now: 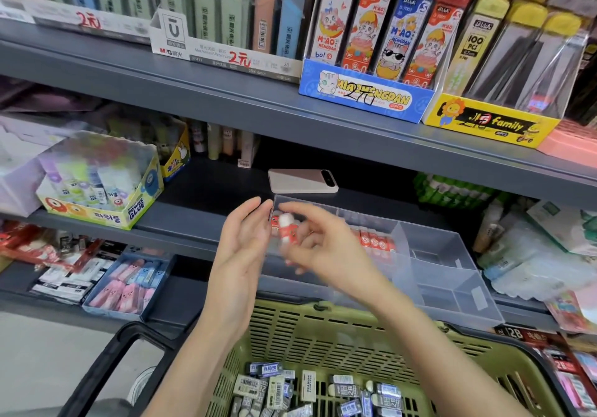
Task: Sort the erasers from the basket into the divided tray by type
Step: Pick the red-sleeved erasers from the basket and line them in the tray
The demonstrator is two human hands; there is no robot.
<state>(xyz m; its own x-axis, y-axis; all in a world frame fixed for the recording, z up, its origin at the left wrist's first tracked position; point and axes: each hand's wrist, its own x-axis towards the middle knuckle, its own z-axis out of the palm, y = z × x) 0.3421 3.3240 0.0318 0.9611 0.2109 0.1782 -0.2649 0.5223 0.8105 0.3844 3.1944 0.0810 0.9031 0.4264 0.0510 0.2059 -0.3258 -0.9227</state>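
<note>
Left hand (245, 242) flat — right hand (323, 245) curled

Clear, smooth plastic forms the divided tray (452, 255); the olive basket (339, 336) is matt slotted plastic. Printed paper sleeves wrap its erasers (307, 387). The grey shelf (226, 93) looks like matt painted metal, the display boxes (365, 96) glossy card.

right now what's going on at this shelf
A person is sorting erasers at a shop shelf. The right hand pinches a red-and-white eraser above the clear divided tray, with the left hand open beside it. Red-sleeved erasers already line one compartment, and many dark-sleeved erasers lie in the green basket.
</note>
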